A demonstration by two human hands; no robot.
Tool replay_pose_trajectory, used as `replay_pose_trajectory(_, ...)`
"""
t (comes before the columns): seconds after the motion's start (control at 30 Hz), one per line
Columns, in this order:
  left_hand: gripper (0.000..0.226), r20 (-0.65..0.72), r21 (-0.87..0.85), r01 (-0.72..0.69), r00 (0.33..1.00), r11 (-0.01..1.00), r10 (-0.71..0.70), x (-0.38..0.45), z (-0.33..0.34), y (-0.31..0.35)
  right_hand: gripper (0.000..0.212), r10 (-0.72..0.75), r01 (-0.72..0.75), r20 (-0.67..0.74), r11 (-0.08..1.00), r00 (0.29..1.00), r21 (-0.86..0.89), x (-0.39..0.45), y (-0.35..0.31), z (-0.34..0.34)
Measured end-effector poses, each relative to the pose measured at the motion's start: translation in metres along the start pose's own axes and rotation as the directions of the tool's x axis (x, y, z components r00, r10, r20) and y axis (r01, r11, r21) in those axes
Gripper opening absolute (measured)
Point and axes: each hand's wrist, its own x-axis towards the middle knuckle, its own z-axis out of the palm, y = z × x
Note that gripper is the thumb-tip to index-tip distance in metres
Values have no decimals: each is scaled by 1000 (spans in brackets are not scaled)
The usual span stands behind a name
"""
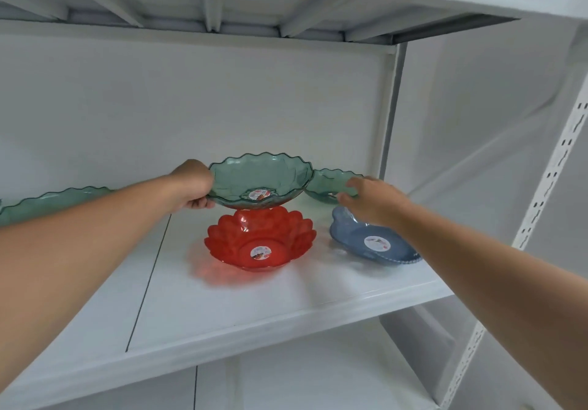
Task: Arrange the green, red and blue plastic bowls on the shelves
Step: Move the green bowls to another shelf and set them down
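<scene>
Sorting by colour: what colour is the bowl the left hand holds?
Translucent green bowl, gripped by the left hand; head view.

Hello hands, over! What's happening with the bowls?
Left hand grips middle green bowl, lifted. Right hand touching right green bowl. Red bowl sits below.

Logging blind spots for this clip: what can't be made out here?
- Head view: the left hand grips the held green scalloped plastic bowl; its fingertips are hidden under the rim.
- Right hand covers part of the far green bowl; grip unclear.
- Left green bowl: cut off by the forearm and frame edge.
- Bowl stickers: too small to read.
</scene>
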Motion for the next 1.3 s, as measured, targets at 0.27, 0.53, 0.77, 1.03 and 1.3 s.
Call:
replay_pose_trajectory(0.27, 23, 50, -42, -37, 998, 998, 39, 55, 25, 24, 62, 92, -91, 5, 995, 996, -51, 38, 38, 5)
replay_pose_trajectory(0.53, 24, 62, -17, -5, 998, 1000, 6, 90, 54, 40, 64, 153, -153, 47, 988, 987, -21, 90, 80, 12)
replay_pose_trajectory(0.77, 21, -14, -73, 88, 996, 993, -90, 94, 70, 46, 69, 185, -191, 117, 981, 976, 45, 142, 119, 32)
replay_pose_trajectory(1.03, 25, -130, -102, 146, 979, 984, -159, 79, 83, 35, 45, 172, -211, 195, 956, 966, 201, 189, 130, 66)
replay_pose_trajectory(1.3, 33, -184, -93, 182, 963, 979, -196, 91, 88, 30, 20, 277, -430, 412, 834, 868, 345, 215, 119, 86)
